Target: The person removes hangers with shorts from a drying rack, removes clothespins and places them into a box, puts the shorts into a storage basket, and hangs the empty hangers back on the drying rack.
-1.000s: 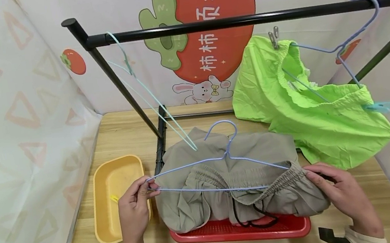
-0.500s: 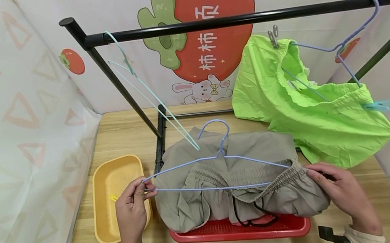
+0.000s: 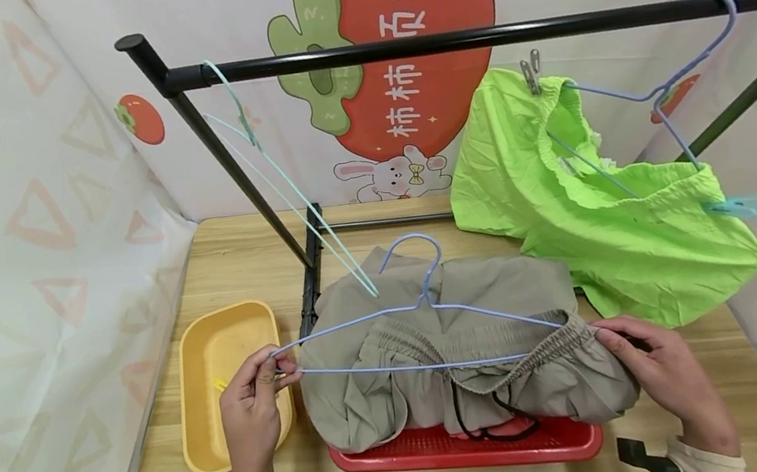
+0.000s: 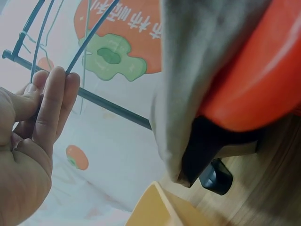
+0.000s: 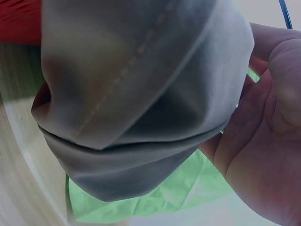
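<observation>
In the head view, grey-brown elastic-waist shorts (image 3: 503, 283) with a black drawstring lie over a red basket (image 3: 469, 451). A blue-purple wire hanger (image 3: 362, 319) lies across the waistband, its right end tucked inside and its hook pointing away from me. My left hand (image 3: 255, 417) pinches the hanger's left corner, outside the shorts. My right hand (image 3: 667, 372) pinches the right end of the waistband, where the fabric hides the hanger's corner. In the right wrist view, a fold of the shorts (image 5: 141, 94) covers most of the fingers.
Above runs a black rack bar (image 3: 438, 44). A mint hanger (image 3: 298, 187) hangs at its left; at its right, bright green shorts (image 3: 584, 238) hang clipped on a blue hanger. A yellow tray (image 3: 188, 411) stands left of the basket, beside my left hand.
My left hand has shifted slightly left, drawing the blue-purple hanger with it. The right hand has stayed nearly still on the waistband.
</observation>
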`<state>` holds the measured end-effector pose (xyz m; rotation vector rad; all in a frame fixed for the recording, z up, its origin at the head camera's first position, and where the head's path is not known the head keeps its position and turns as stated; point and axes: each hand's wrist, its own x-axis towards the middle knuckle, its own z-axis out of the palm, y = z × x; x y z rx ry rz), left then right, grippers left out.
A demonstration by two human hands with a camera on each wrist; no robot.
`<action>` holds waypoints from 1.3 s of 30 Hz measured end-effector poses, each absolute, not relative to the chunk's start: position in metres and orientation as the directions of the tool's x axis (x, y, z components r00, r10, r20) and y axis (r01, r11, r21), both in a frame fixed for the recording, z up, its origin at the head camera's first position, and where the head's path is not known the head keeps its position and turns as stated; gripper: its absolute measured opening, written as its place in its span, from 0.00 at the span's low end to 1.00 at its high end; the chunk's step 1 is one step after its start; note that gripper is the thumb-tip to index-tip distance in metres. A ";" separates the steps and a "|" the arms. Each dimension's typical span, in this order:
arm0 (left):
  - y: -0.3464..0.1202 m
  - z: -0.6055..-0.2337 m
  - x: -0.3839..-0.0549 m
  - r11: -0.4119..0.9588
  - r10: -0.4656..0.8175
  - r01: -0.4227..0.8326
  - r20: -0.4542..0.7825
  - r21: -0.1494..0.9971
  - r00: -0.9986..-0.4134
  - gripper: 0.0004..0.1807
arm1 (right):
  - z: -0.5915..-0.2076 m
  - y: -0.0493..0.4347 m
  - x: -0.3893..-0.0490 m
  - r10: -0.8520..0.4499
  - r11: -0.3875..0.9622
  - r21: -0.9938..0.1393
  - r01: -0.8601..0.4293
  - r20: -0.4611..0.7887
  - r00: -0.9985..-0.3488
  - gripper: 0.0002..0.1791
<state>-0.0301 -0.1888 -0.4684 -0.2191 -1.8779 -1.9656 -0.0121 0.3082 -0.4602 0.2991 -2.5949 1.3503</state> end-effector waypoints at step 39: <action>-0.196 -0.463 -0.032 -0.101 -0.242 0.509 0.476 0.855 -0.846 0.09 | -0.446 0.295 -0.017 -0.044 0.569 -0.782 -0.254 0.279 -0.959 0.17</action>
